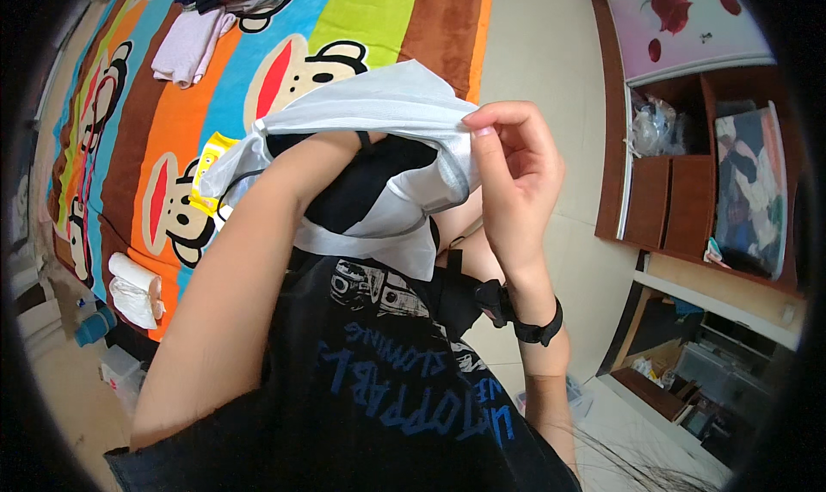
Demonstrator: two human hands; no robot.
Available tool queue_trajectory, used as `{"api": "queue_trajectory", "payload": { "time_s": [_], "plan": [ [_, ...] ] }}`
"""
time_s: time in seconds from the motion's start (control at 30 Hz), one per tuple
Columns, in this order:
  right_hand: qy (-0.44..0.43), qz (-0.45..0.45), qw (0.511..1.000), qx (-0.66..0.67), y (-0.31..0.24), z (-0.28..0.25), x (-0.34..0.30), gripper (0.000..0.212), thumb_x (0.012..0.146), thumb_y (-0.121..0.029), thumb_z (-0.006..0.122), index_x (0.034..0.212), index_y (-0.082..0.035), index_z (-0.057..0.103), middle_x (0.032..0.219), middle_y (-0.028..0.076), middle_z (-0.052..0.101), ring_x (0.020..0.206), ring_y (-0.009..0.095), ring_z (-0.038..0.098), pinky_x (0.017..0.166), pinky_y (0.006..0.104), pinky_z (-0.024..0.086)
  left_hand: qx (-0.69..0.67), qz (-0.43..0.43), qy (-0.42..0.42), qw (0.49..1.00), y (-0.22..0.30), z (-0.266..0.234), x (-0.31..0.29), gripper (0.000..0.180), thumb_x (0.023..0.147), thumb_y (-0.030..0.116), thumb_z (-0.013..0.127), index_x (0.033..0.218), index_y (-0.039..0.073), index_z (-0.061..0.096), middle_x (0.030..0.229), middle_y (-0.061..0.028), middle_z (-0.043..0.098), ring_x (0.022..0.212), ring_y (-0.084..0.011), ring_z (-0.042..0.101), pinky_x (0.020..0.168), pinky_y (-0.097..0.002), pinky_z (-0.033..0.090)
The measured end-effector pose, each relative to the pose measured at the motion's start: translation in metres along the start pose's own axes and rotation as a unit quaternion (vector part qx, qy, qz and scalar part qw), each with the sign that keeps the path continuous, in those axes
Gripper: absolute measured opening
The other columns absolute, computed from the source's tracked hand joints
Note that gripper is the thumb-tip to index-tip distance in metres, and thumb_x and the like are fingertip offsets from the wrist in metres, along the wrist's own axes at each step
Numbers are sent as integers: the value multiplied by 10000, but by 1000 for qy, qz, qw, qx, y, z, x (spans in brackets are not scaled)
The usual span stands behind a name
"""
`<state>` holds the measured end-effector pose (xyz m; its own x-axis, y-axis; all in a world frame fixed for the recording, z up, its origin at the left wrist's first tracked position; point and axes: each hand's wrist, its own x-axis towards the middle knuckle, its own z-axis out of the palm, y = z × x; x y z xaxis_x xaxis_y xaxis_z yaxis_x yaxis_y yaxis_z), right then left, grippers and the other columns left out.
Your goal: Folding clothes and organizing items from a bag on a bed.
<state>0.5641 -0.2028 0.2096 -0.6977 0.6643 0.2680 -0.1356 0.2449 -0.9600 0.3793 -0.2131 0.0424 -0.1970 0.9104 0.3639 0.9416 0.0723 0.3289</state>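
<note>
A white cloth bag hangs open in front of my chest, with dark material inside. My left forearm reaches across into its mouth. A thin black band circles that wrist, and the bag's far side hides my left hand and its fingers. On the right, my right hand pinches the bag's rim between thumb and fingers, pulling the edge outward. A black watch or wristband sits on my right wrist.
A striped blanket with cartoon monkey faces covers the bed at left. On it lie folded clothes, a yellow packet and a white roll-like bundle. Brown shelving with a clear storage box stands at right, beyond the tiled floor.
</note>
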Motion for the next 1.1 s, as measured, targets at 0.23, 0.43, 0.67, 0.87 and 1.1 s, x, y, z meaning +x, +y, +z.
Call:
{"api": "queue_trajectory", "payload": {
  "time_s": [0.23, 0.43, 0.67, 0.87, 1.1],
  "plan": [
    [1, -18, 1000, -6, 9, -16, 12, 76, 868, 23, 485, 885, 4, 556, 824, 9, 578, 760, 46, 518, 697, 188, 413, -55, 57, 139, 987, 3, -49, -34, 196, 835, 224, 516, 861, 64, 628, 808, -137, 624, 744, -300, 601, 706, -408, 461],
    [42, -28, 998, 30, 27, -25, 31, 89, 864, 26, 496, 908, -1, 567, 812, 3, 577, 691, 20, 503, 601, 150, 388, -218, -128, -101, 962, 74, -176, -88, 140, 876, 128, 564, 842, 8, 629, 665, -86, 643, 609, -175, 649, 563, -277, 501],
    [57, -18, 998, 33, 30, -21, 35, 91, 863, 6, 506, 911, -15, 580, 791, -17, 562, 680, 17, 485, 593, 154, 368, -369, -255, 329, 831, 41, -294, -172, 272, 971, 225, 431, 829, 9, 513, 573, -37, 530, 473, -87, 507, 451, -190, 398],
    [55, -31, 998, 15, 42, -27, 34, 74, 872, -19, 527, 924, -24, 578, 827, -18, 549, 744, 37, 479, 658, 171, 370, -384, -275, 397, 787, 34, -322, -192, 281, 965, 289, 443, 817, 57, 500, 524, -9, 493, 446, -64, 451, 423, -188, 340],
    [56, -27, 998, -8, 40, -30, 26, 55, 879, -21, 513, 905, -31, 560, 803, -24, 517, 722, 37, 455, 667, 176, 363, -395, -295, 379, 783, 33, -301, -202, 283, 955, 283, 464, 800, 52, 513, 531, -33, 530, 440, -78, 495, 425, -184, 399]
  ]
}}
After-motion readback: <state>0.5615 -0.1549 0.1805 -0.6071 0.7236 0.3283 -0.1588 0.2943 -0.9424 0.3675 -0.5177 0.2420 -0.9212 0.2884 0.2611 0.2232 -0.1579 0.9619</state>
